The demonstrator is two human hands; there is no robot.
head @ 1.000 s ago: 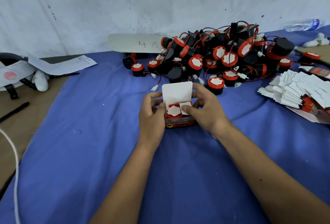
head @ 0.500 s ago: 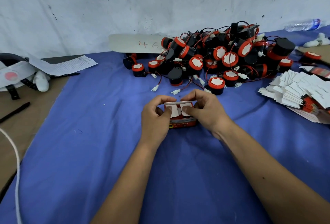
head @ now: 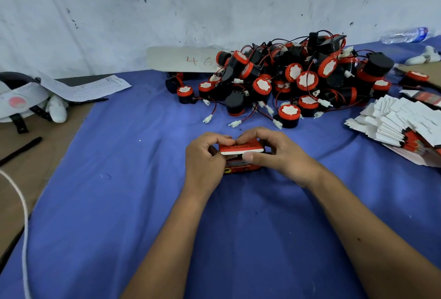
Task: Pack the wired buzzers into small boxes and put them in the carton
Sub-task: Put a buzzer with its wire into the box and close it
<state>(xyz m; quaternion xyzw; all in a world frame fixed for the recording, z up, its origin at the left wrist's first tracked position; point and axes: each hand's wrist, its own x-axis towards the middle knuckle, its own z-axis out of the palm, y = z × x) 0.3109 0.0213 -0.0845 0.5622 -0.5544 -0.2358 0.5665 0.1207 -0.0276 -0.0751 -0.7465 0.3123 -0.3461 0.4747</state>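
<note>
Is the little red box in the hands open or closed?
Nearly closed. The small red box's lid is folded down, its white tuck flap still showing at the front edge, while left hand and right hand press it.

Your left hand (head: 205, 158) and right hand (head: 274, 153) gripping a small red box (head: 241, 155) on blue cloth (head: 119, 203), lid flap nearly down, buzzer pile (head: 286, 79) behind, flat boxes (head: 403, 127) at your right

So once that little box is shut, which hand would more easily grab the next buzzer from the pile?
Probably the right hand. The nearest buzzer of the pile lies just beyond it, while the left hand sits further off and can steady the small box.
</note>
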